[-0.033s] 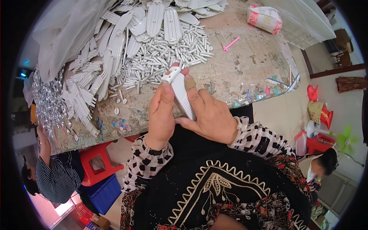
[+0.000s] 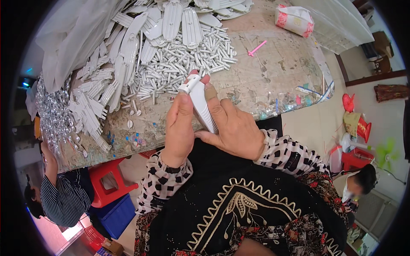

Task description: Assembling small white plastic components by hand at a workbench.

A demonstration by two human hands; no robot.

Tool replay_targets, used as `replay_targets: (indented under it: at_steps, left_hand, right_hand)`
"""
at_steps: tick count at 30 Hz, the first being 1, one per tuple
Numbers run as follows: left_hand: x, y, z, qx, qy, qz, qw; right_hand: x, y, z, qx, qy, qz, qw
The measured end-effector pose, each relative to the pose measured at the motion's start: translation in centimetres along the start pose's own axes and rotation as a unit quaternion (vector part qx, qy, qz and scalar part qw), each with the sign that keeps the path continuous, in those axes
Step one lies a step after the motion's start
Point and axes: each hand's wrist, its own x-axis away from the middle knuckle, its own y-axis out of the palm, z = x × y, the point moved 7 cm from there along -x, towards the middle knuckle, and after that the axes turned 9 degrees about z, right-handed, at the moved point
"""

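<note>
Between my two hands, above the near table edge, is a long white plastic part (image 2: 199,100) with ribbed sides, tilted with its far end up. A short white cylinder sits across that end. My left hand (image 2: 178,134) grips the part from the left, thumb along its side near the cylinder. My right hand (image 2: 240,133) closes on it from the right, index finger stretched up along it and thumb at its lower end. The fingertips behind the part are mostly hidden. Just beyond lies a heap of short white pegs (image 2: 168,70), with long white slotted panels (image 2: 172,23) behind it.
Smaller white strips (image 2: 92,100) and shiny silver pieces (image 2: 53,117) cover the table's left side, beneath a clear plastic bag (image 2: 74,40). Right of the heap lie a pink pin (image 2: 257,48) and a tissue pack (image 2: 294,22). A co-worker (image 2: 68,198) sits left, near a red stool (image 2: 102,187).
</note>
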Motion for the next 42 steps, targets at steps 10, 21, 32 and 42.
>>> replay_targets:
  at_steps: [10,21,32,42]
  left_hand:
    - [0.0,0.2,1.3,-0.199,0.046,-0.076,0.976]
    - [2.5,-0.2,-1.6,-0.388,-0.114,-0.243,0.882]
    - [2.4,-2.4,-2.4,-0.512,-0.05,-0.212,0.831]
    - [2.3,-4.3,-4.6,-0.489,-0.108,-0.188,0.845]
  right_hand:
    - [-1.1,-4.7,1.0,-0.144,-0.023,0.073,0.987]
    - [0.2,-2.9,2.0,-0.275,-0.075,-0.055,0.957]
    - [1.1,-1.1,5.5,-0.335,0.108,-0.069,0.934]
    - [2.1,1.8,7.0,-0.416,0.177,-0.151,0.879]
